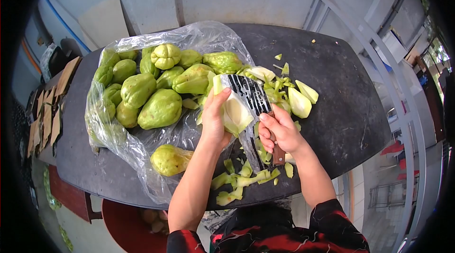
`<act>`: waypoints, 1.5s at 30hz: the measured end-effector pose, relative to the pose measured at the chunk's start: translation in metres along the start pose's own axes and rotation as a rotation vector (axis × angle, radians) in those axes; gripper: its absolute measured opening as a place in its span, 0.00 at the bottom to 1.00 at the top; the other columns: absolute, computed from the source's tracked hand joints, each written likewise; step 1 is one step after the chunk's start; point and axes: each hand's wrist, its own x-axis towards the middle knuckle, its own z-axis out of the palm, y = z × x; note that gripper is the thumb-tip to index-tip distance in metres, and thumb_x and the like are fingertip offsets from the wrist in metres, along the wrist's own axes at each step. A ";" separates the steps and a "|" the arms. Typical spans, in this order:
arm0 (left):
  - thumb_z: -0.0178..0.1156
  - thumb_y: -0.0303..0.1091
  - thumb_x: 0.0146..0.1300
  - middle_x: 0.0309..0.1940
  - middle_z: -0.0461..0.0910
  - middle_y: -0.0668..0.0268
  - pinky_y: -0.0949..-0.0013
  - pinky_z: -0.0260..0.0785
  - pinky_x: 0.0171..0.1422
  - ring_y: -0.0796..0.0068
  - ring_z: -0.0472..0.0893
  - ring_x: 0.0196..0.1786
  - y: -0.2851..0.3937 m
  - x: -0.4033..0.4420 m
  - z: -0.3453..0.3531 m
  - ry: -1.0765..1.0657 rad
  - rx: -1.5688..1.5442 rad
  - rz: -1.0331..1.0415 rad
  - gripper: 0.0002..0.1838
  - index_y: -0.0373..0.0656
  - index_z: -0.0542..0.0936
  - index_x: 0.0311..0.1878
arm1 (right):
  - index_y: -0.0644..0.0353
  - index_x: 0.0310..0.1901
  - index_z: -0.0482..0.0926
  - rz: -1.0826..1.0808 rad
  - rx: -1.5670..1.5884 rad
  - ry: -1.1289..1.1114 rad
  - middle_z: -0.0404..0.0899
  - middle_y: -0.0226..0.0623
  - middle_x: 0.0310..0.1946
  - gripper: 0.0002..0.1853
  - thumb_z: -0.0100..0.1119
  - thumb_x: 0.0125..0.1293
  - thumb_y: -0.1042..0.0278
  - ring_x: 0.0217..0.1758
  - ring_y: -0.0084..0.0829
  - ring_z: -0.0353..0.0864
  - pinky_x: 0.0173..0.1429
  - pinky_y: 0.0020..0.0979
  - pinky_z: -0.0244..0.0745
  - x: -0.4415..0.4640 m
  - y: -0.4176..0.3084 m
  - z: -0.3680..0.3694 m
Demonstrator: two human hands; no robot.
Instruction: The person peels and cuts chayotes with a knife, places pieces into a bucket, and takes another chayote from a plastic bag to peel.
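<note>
My left hand (215, 119) is closed around a pale, partly peeled piece of chayote (237, 110), its cut face turned up. In my right hand (283, 132) is the brown wooden handle of a knife (247, 92). Its broad, dark-streaked blade lies along the far side of the chayote piece, and I cannot tell how deep the edge is in it. Under and beside my hands are green peelings (246, 180). Cut chayote wedges (299, 102) lie just right of the blade. One whole chayote (169, 160) rests beside my left forearm.
Several whole green chayotes (161, 109) sit on a clear plastic bag (142, 170) on the left of the dark table (341, 106). Beneath the front edge is a red basin (124, 229). A grey metal railing (395, 92) runs along the right; cardboard pieces (47, 115) are at left.
</note>
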 end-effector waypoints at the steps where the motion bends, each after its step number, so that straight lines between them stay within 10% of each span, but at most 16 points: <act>1: 0.64 0.46 0.65 0.47 0.81 0.64 0.60 0.77 0.53 0.68 0.82 0.48 0.001 -0.004 0.006 -0.023 0.003 0.077 0.24 0.46 0.74 0.60 | 0.53 0.47 0.65 -0.001 -0.011 0.007 0.67 0.27 0.22 0.06 0.47 0.81 0.61 0.15 0.21 0.69 0.18 0.27 0.69 0.000 0.000 0.001; 8: 0.65 0.41 0.70 0.47 0.80 0.65 0.70 0.76 0.51 0.77 0.80 0.47 -0.009 0.003 0.005 0.067 0.407 0.396 0.26 0.38 0.71 0.64 | 0.59 0.47 0.67 0.011 -0.028 0.057 0.68 0.27 0.22 0.08 0.48 0.80 0.63 0.16 0.18 0.69 0.18 0.25 0.69 -0.005 -0.012 0.013; 14: 0.61 0.48 0.73 0.43 0.78 0.63 0.66 0.75 0.51 0.73 0.79 0.45 -0.001 0.009 -0.003 0.071 0.119 0.226 0.24 0.40 0.72 0.60 | 0.56 0.50 0.69 0.055 0.240 0.139 0.67 0.26 0.22 0.07 0.51 0.79 0.64 0.15 0.20 0.67 0.18 0.26 0.68 -0.002 -0.014 0.004; 16: 0.58 0.59 0.70 0.44 0.77 0.54 0.56 0.76 0.51 0.57 0.80 0.46 0.008 0.006 -0.006 0.028 -0.168 -0.009 0.30 0.48 0.69 0.63 | 0.56 0.51 0.69 0.023 0.279 0.208 0.67 0.26 0.22 0.08 0.53 0.78 0.64 0.15 0.20 0.67 0.18 0.27 0.68 -0.004 -0.016 -0.003; 22: 0.48 0.65 0.71 0.50 0.78 0.51 0.43 0.76 0.48 0.50 0.80 0.52 0.012 0.009 -0.019 -0.260 -0.421 -0.093 0.31 0.55 0.70 0.67 | 0.63 0.40 0.69 -0.290 -0.550 0.463 0.69 0.24 0.17 0.09 0.61 0.70 0.74 0.14 0.17 0.67 0.18 0.26 0.66 0.004 -0.023 -0.008; 29: 0.49 0.64 0.70 0.51 0.77 0.49 0.40 0.76 0.50 0.47 0.79 0.53 0.015 0.009 -0.020 -0.379 -0.463 -0.123 0.33 0.51 0.68 0.69 | 0.61 0.29 0.62 -0.456 -0.826 0.656 0.62 0.29 0.13 0.18 0.66 0.66 0.73 0.18 0.18 0.55 0.23 0.31 0.52 0.005 -0.022 -0.012; 45: 0.48 0.61 0.73 0.55 0.76 0.51 0.37 0.72 0.61 0.45 0.78 0.57 0.014 0.010 -0.019 0.047 -0.434 -0.088 0.31 0.48 0.68 0.67 | 0.61 0.45 0.71 -0.243 -0.178 0.287 0.70 0.28 0.20 0.07 0.56 0.77 0.67 0.15 0.20 0.69 0.20 0.26 0.69 -0.010 -0.025 -0.026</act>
